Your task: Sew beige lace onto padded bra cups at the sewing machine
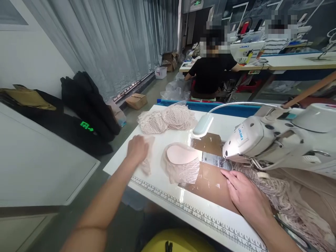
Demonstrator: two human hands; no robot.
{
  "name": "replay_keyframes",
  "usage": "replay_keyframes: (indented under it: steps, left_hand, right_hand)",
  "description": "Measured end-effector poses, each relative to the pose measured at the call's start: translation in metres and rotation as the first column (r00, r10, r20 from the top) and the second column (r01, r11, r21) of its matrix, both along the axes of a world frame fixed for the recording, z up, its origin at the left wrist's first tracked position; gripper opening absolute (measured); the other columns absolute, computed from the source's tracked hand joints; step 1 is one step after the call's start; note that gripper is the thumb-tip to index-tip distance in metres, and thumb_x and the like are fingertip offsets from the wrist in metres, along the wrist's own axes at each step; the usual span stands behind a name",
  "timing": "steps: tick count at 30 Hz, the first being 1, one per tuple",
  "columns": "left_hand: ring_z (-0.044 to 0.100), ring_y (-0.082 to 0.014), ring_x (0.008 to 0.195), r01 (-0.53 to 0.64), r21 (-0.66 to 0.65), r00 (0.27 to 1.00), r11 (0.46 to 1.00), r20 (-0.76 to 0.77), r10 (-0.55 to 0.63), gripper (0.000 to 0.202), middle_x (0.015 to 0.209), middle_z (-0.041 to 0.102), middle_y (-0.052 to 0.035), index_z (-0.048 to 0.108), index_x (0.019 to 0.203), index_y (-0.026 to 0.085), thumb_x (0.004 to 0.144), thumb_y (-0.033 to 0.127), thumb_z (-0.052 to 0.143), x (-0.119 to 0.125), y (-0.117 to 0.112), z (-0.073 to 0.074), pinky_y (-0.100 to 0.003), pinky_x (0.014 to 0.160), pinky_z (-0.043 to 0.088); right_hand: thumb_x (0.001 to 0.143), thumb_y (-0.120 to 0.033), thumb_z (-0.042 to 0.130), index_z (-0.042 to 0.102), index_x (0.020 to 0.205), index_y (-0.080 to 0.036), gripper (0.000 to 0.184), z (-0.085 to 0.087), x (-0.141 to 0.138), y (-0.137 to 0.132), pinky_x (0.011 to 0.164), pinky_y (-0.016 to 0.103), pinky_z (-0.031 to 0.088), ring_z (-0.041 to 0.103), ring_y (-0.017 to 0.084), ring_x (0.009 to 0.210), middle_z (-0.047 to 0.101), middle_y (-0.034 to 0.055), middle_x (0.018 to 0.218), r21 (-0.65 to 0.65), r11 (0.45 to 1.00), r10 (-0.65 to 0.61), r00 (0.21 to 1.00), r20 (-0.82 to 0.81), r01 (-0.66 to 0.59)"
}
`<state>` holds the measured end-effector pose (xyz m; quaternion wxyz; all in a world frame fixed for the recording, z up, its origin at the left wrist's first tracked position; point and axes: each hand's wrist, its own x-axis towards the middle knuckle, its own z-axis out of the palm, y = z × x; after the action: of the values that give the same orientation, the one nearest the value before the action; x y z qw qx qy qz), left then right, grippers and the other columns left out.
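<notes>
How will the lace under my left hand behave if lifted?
Probably floppy: the lace piece under your left hand lies limp and crumpled. Likely very light, being thin open mesh. May slide easily on the glossy table.

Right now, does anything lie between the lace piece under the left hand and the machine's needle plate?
Yes. A foam cup pad resting on its own lace lies between the lace piece under the left hand and the needle plate. The right hand rests beside it.
</notes>
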<state>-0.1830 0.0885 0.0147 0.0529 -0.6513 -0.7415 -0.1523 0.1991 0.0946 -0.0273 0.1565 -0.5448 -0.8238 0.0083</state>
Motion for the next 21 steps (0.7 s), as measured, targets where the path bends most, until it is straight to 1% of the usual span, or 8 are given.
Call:
replay_keyframes:
  steps: [3,6,8,10,13,15,18,21]
  left_hand:
    - [0.058,-0.0329,0.103,-0.083,0.036,0.996,0.996,0.033,0.082,0.02,0.103,0.06,-0.0207,0.052,0.098,0.01,0.089,0.02,0.038,-0.038,-0.027,-0.013,-0.051,0.088,0.046]
    - [0.058,-0.0259,0.105,-0.034,0.077,0.997,0.996,0.078,0.028,0.021,0.11,0.059,-0.0154,0.049,0.102,0.015,0.094,0.026,0.032,-0.039,-0.06,-0.016,-0.042,0.089,0.048]
    - [0.054,-0.0229,0.112,0.041,0.147,0.99,0.988,0.125,-0.06,0.019,0.116,0.056,-0.0133,0.046,0.103,0.018,0.096,0.027,0.031,-0.023,-0.08,-0.011,-0.038,0.092,0.048]
    - [0.05,-0.0232,0.118,0.183,0.291,0.95,0.939,0.194,-0.245,0.015,0.118,0.054,-0.0129,0.045,0.104,0.019,0.095,0.024,0.034,0.002,-0.093,-0.001,-0.039,0.096,0.045]
    - [0.047,-0.0243,0.121,0.444,0.401,0.811,0.801,0.2,-0.55,0.017,0.115,0.055,-0.0122,0.043,0.108,0.019,0.091,0.018,0.04,0.048,-0.097,0.012,-0.042,0.1,0.043]
    - [0.049,-0.0244,0.118,0.577,0.424,0.693,0.698,0.198,-0.693,0.018,0.113,0.057,-0.0122,0.043,0.107,0.019,0.09,0.018,0.041,0.077,-0.092,0.018,-0.045,0.102,0.041]
    - [0.05,-0.0229,0.118,0.695,0.419,0.533,0.584,0.246,-0.81,0.017,0.113,0.058,-0.0132,0.045,0.106,0.018,0.09,0.02,0.041,0.105,-0.078,0.02,-0.044,0.105,0.041]
    - [0.047,-0.0239,0.124,0.736,0.333,0.528,0.59,0.264,-0.807,0.025,0.123,0.056,-0.015,0.048,0.112,0.016,0.092,0.03,0.044,0.109,-0.059,0.015,-0.044,0.108,0.038]
  right_hand:
    - [0.091,-0.034,0.039,0.067,0.109,-0.023,0.035,0.004,0.003,-0.003,0.073,0.036,0.053,0.064,0.024,0.097,0.066,0.0068,0.113,-0.085,0.996,0.015,0.979,-0.205,-0.034]
    - [0.086,-0.045,0.051,0.067,0.106,-0.026,0.032,0.018,0.001,-0.012,0.087,0.038,0.051,0.061,0.026,0.106,0.065,0.0073,0.115,-0.24,0.962,0.009,0.893,-0.449,-0.13]
    - [0.082,-0.049,0.058,0.066,0.107,-0.025,0.036,0.032,-0.007,-0.022,0.085,0.038,0.053,0.062,0.026,0.103,0.066,0.0093,0.113,-0.367,0.91,-0.057,0.815,-0.576,-0.196]
    - [0.079,-0.05,0.062,0.063,0.111,-0.024,0.042,0.047,-0.023,-0.032,0.08,0.035,0.055,0.063,0.024,0.097,0.065,0.011,0.11,-0.44,0.851,-0.126,0.703,-0.7,-0.286]
    - [0.076,-0.049,0.067,0.058,0.116,-0.022,0.049,0.063,-0.058,-0.044,0.078,0.032,0.054,0.062,0.022,0.091,0.065,0.0096,0.102,-0.431,0.769,-0.137,0.537,-0.833,-0.472]
    - [0.073,-0.05,0.068,0.062,0.105,-0.02,0.044,0.067,-0.078,-0.052,0.07,0.031,0.054,0.062,0.021,0.082,0.065,0.0071,0.091,-0.42,0.731,-0.16,0.463,-0.872,-0.539]
    - [0.074,-0.05,0.067,0.065,0.08,-0.017,0.034,0.067,-0.091,-0.064,0.065,0.03,0.052,0.06,0.019,0.07,0.065,0.0041,0.075,-0.459,0.725,-0.213,0.467,-0.858,-0.514]
    - [0.079,-0.052,0.061,0.068,0.08,-0.018,0.035,0.067,-0.075,-0.076,0.063,0.029,0.052,0.059,0.018,0.065,0.065,0.0033,0.072,-0.477,0.776,-0.228,0.521,-0.823,-0.413]
